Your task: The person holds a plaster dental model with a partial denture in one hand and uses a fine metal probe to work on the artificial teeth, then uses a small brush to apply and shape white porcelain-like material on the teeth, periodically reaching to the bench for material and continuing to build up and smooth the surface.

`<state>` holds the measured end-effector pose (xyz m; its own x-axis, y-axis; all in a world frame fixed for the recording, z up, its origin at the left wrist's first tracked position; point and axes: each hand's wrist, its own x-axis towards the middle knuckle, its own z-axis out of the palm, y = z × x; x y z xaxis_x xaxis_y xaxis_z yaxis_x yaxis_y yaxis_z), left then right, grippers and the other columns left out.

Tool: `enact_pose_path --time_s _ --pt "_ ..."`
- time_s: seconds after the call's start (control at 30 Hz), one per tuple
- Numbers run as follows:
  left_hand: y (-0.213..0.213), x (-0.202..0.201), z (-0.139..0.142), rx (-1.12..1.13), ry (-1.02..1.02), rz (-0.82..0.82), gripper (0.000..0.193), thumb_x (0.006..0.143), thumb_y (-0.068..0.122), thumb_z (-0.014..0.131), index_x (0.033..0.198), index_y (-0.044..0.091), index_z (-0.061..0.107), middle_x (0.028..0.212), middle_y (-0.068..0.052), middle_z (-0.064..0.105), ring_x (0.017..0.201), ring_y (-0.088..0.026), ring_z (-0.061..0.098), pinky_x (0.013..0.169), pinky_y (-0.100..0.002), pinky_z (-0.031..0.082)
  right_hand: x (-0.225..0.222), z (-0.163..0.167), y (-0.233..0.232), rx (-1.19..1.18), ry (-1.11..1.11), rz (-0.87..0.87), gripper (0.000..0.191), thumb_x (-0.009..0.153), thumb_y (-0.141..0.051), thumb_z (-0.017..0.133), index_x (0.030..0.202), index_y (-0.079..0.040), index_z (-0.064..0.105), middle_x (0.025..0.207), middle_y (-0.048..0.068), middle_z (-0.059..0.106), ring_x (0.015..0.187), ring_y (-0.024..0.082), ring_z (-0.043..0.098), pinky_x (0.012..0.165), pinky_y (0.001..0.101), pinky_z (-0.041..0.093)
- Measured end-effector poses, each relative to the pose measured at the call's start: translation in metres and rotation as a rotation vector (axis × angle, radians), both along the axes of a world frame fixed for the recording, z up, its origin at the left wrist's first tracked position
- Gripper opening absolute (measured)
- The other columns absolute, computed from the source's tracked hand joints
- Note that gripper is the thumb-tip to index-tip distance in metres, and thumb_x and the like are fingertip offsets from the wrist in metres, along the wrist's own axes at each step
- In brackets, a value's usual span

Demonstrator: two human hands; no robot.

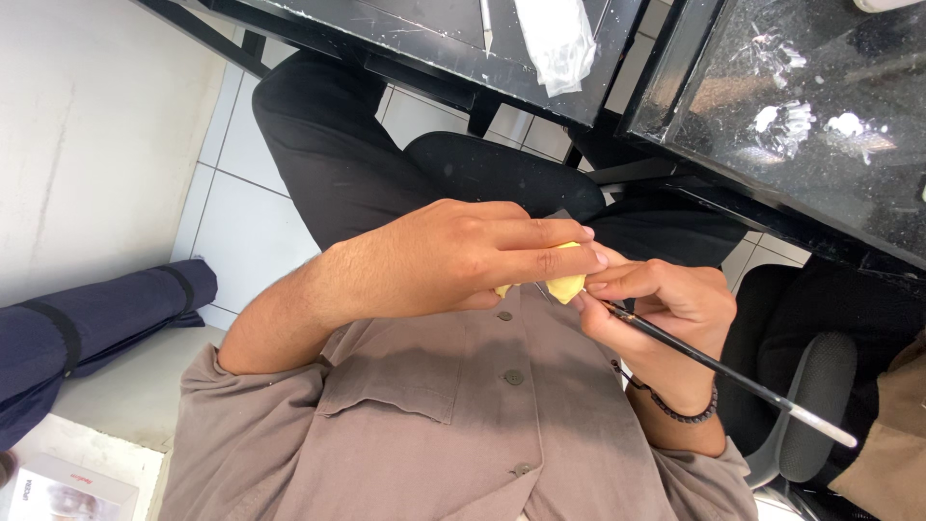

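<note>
Seated at black work tables [540, 82], head camera looking straight down over a grey-brown buttoned shirt [453, 405]. Left hand [453, 256] curled closed around a small yellow piece [564, 285], fingers laid across its top so only the lower edge shows, held just in front of the chest. Right hand [666, 304] pinched tight on a thin black-handled brush [714, 365], tip pressed to the yellow piece, pale handle end pointing away to the right. Judged best done by bracing both wrists against the body, rotating the piece rather than the brush, and keeping strokes short and light. Beaded bracelet [675, 410] on the right wrist; folded clear plastic [559, 39] lying on the table above; dark blue rolled bag [87, 328] on the floor at left.
</note>
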<state>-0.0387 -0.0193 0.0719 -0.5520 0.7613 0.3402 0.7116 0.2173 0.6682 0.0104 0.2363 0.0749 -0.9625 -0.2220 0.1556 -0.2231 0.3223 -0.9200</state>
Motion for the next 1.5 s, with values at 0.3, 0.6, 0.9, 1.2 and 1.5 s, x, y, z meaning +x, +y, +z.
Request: enact_pose_path --time_s 0.3,0.6,0.9,1.2,1.5 --pt "-0.0017 0.0023 -0.0018 0.005 -0.002 -0.002 0.091 0.076 -0.007 0.077 0.155 0.022 0.044 0.150 -0.002 0.057 0.106 -0.021 0.069 0.077 -0.031 0.062 0.0021 -0.0016 -0.0014 -0.010 0.003 -0.009 0.017 0.078 0.008 0.081 0.092 0.002 0.073 0.089 0.012 0.077 0.078 0.014 0.077 0.070 0.0182 0.059" --pt "-0.0018 0.0019 -0.0012 0.015 -0.029 -0.007 0.093 0.076 -0.009 0.075 0.157 0.025 0.043 0.151 0.000 0.058 0.104 -0.020 0.068 0.077 -0.030 0.061 0.0045 -0.0017 -0.0015 -0.064 -0.015 0.001 0.015 0.082 0.009 0.080 0.092 0.002 0.071 0.090 0.014 0.077 0.090 0.018 0.079 0.084 0.0237 0.064" --pt "-0.0016 0.0011 -0.0028 0.016 -0.016 -0.005 0.092 0.077 -0.009 0.074 0.157 0.025 0.043 0.151 0.000 0.058 0.104 -0.020 0.069 0.077 -0.029 0.061 0.0029 -0.0029 -0.0010 -0.004 0.000 -0.008 0.015 0.079 0.009 0.081 0.090 0.002 0.072 0.090 0.015 0.077 0.085 0.019 0.079 0.080 0.0245 0.064" --pt "-0.0017 0.0005 -0.0021 0.029 -0.024 -0.013 0.092 0.076 -0.009 0.075 0.156 0.024 0.044 0.151 -0.001 0.058 0.105 -0.019 0.069 0.076 -0.029 0.061 0.0039 0.0010 -0.0014 -0.083 -0.026 0.007 0.015 0.081 0.009 0.079 0.091 0.002 0.070 0.094 0.017 0.077 0.095 0.023 0.079 0.092 0.0309 0.065" --pt "-0.0021 0.0019 -0.0040 0.037 -0.003 -0.004 0.091 0.078 -0.010 0.074 0.157 0.024 0.044 0.151 0.000 0.057 0.103 -0.018 0.068 0.076 -0.028 0.060 0.0045 -0.0026 -0.0030 -0.011 0.010 -0.018 0.013 0.081 0.009 0.079 0.089 0.002 0.070 0.090 0.016 0.077 0.097 0.024 0.079 0.094 0.0313 0.065"
